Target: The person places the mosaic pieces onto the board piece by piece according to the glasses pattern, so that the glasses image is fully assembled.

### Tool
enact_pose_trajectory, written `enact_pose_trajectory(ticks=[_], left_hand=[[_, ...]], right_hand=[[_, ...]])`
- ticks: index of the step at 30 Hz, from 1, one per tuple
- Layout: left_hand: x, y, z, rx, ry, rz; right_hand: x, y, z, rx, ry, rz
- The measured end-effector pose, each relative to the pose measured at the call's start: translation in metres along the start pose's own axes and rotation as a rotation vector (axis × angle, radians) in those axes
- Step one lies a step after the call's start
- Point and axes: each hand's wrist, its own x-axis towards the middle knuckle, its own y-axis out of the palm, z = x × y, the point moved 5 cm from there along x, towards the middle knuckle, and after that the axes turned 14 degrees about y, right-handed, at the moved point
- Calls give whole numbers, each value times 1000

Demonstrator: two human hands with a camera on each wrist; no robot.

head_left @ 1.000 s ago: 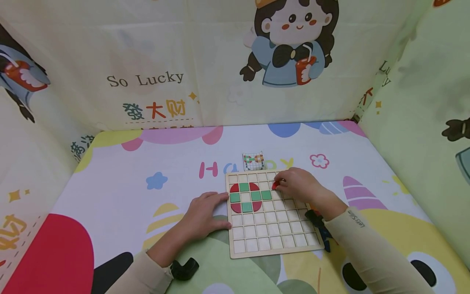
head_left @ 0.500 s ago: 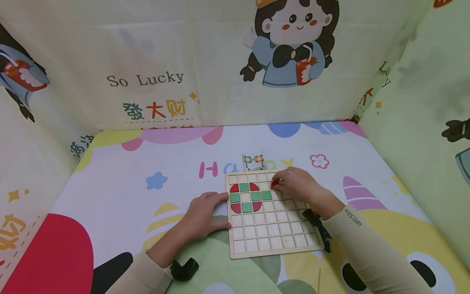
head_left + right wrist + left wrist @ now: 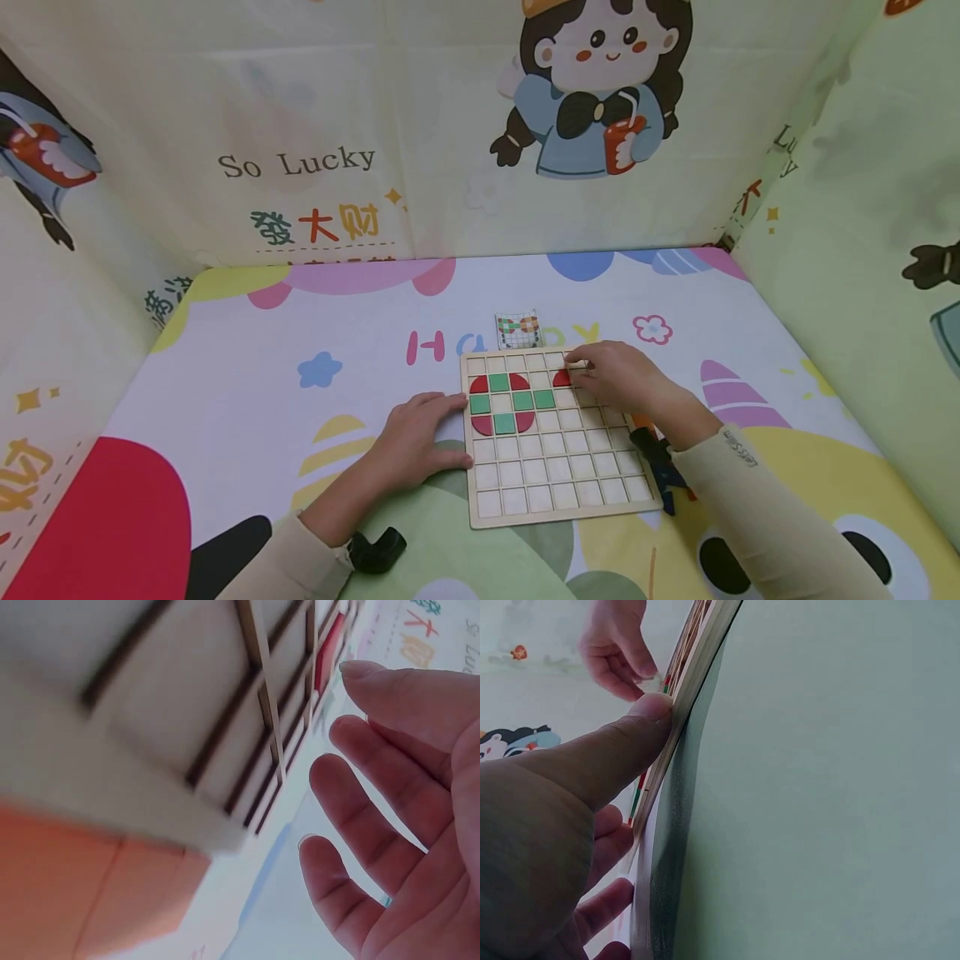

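Note:
A wooden grid board point(image 3: 555, 517) lies on the patterned table. Several red quarter-round tiles point(image 3: 482, 425) and green square tiles point(image 3: 498, 382) sit in cells at its upper left. Apart from these, a red tile point(image 3: 562, 379) lies in a cell further right. Just right of that tile hovers my right hand point(image 3: 622, 379); in the right wrist view its fingers are loosely bent and hold nothing. My left hand point(image 3: 420, 437) touches the board's left edge with its thumb and fingertips, the fingers fairly straight, as the left wrist view shows too.
A small pattern card point(image 3: 518, 330) stands behind the board's far edge. Orange pieces point(image 3: 97, 885) lie beside the board's right edge, partly hidden by my right forearm in the head view. Printed cloth walls point(image 3: 450, 108) enclose the table at the back and sides.
The right hand held the red tile, shifted it slightly left, and has now let go of it, drawing back a little to the right. The left hand has stayed put.

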Motion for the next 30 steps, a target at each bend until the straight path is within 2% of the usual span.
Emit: enact_pose_trajectory(ticks=[7, 19, 30], left_hand=[[0, -1, -2, 5, 3, -1], [0, 0, -2, 3, 3, -3], [-1, -1, -1, 1, 8, -3]], right_hand=[[-10, -12, -17, 55, 76, -32], [-25, -20, -38, 71, 69, -78], [-32, -12, -65, 81, 146, -35]])
